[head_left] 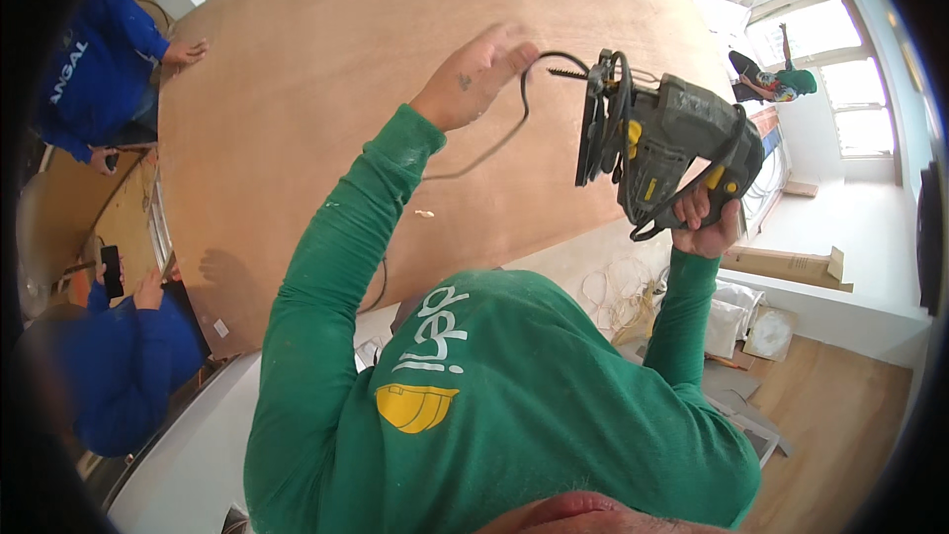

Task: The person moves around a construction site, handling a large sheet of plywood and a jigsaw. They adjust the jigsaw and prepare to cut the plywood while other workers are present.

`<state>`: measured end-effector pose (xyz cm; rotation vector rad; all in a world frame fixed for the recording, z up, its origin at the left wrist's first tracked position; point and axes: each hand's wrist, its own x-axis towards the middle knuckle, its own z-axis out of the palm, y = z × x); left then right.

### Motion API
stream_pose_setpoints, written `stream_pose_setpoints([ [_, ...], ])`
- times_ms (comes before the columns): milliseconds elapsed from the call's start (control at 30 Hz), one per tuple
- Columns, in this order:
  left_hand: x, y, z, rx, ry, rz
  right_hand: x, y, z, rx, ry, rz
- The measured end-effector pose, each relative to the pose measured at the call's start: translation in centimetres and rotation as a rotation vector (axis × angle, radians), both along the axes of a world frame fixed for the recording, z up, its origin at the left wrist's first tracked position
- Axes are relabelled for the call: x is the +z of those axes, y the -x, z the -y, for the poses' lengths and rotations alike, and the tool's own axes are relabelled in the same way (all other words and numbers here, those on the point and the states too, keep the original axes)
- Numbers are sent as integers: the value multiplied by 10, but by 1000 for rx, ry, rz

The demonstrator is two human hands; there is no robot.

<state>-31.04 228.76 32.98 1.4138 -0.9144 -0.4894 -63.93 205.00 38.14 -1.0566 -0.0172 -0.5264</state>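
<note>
My right hand (707, 222) grips the rear handle of a dark grey and yellow jigsaw (672, 138), raised above the near right edge of a large wooden sheet (326, 109). The saw is tilted, its toothed blade (567, 73) pointing left. Black cord is wrapped around the tool's body. A loose length of the cord (525, 104) arches past my left thumb and runs down toward the sheet. My left hand (482, 76) hovers over the sheet beside that cord, fingers stretched out and partly blurred. Whether it touches the cord is hard to tell.
At the left, a person in blue (109, 59) rests a hand on the sheet; another blue-sleeved person (129, 366) holds a phone (112, 271). Someone in a green cap (781, 84) is near the windows. A cardboard box (791, 267) and white bags (727, 316) lie right.
</note>
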Motion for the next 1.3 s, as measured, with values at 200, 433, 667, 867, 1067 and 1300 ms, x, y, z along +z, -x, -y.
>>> stream_pose_setpoints([
  [200, 54, 19, -35, -211, -223, -59, 5, 38, -23, -254, 178, -67],
  [433, 61, -10, -13, 211, -237, 327, -7, 23, -44, -208, 87, -117],
  [667, 98, 25, -24, 181, 24, 1, -21, 5, -36, -231, -36, -187],
  [867, 123, 57, -84, -194, -234, 133, -41, -16, -25, -209, -343, -181],
  [1067, -35, 75, -121, -717, -984, 173, -50, -22, -12, -175, -467, -90],
  [1300, -139, 66, 43, -184, -174, 218, -13, -9, -18, 77, -418, -35],
])
